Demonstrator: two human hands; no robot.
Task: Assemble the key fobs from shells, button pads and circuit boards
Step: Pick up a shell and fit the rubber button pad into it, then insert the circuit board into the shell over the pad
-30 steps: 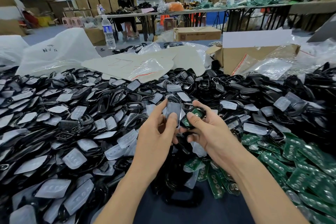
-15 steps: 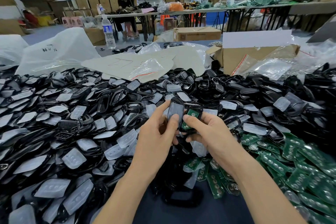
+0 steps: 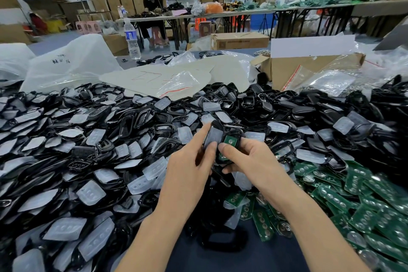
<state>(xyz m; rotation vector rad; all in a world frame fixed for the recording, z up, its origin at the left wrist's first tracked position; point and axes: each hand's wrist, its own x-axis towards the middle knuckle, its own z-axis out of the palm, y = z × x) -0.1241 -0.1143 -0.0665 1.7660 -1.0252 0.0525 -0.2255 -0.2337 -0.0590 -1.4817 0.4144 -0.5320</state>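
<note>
My left hand (image 3: 189, 168) pinches a black shell half with a translucent button pad (image 3: 213, 136) in it, index finger along its far edge and thumb on its near end. Right beside it, my right hand (image 3: 249, 157) grips another black shell half with a green circuit board (image 3: 228, 140) seated inside, thumb pressing on the board. The two halves touch side by side above the heap. A big heap of black shells (image 3: 132, 123) and translucent pads (image 3: 90, 192) covers the table. Loose green circuit boards (image 3: 364, 201) lie at the right.
A torn cardboard box (image 3: 309, 66) and clear plastic bags (image 3: 72, 64) stand behind the heap, with a water bottle (image 3: 131, 37) at the far edge. A dark blue table strip (image 3: 220, 258) shows between my forearms. People sit at far tables.
Both hands have drawn together, so the shell half with the pad now touches the half with the board. My right thumb has slid onto the board.
</note>
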